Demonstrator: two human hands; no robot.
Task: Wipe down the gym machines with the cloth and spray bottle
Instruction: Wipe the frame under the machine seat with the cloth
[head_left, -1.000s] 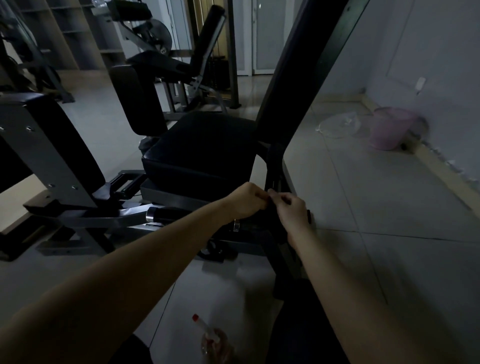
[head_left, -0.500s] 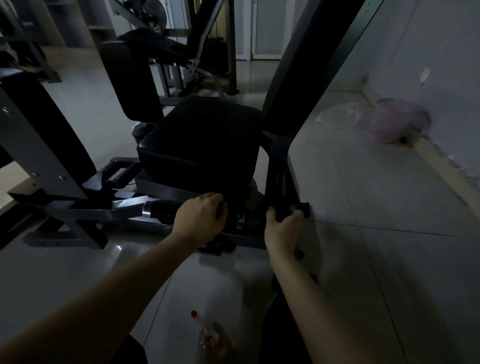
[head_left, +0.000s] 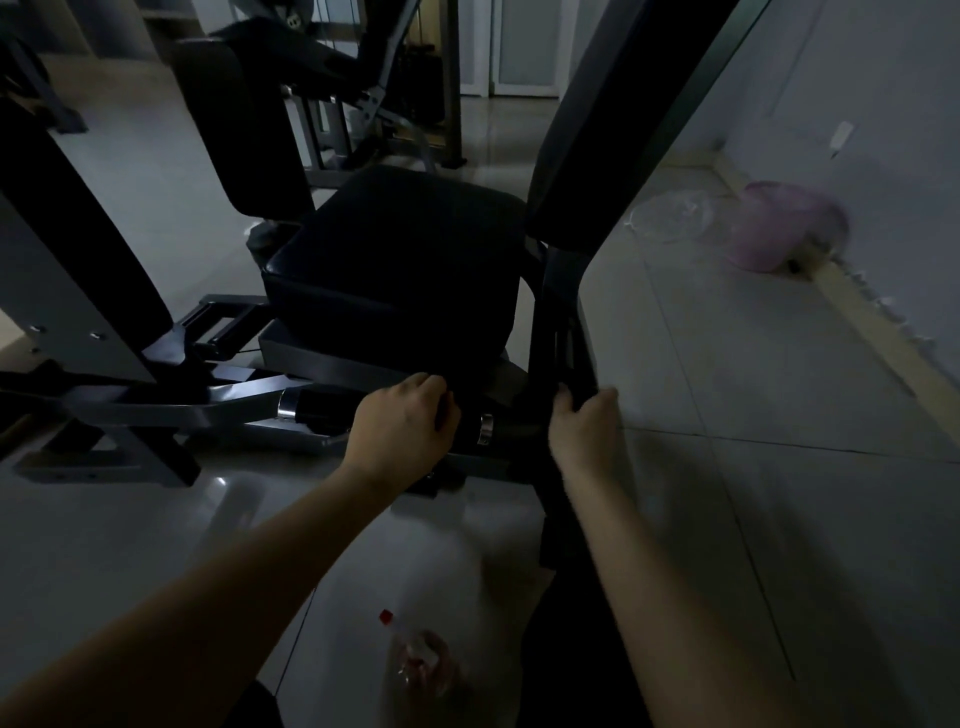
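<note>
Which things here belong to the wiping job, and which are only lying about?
Job: spray bottle, seat machine, left hand, right hand; cloth too dark to make out.
Lying about: pink bin, clear plastic bag, farther machine.

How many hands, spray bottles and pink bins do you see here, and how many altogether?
Hands: 2 (left hand, right hand gripping the machine frame)
spray bottle: 1
pink bin: 1
Total: 4
</note>
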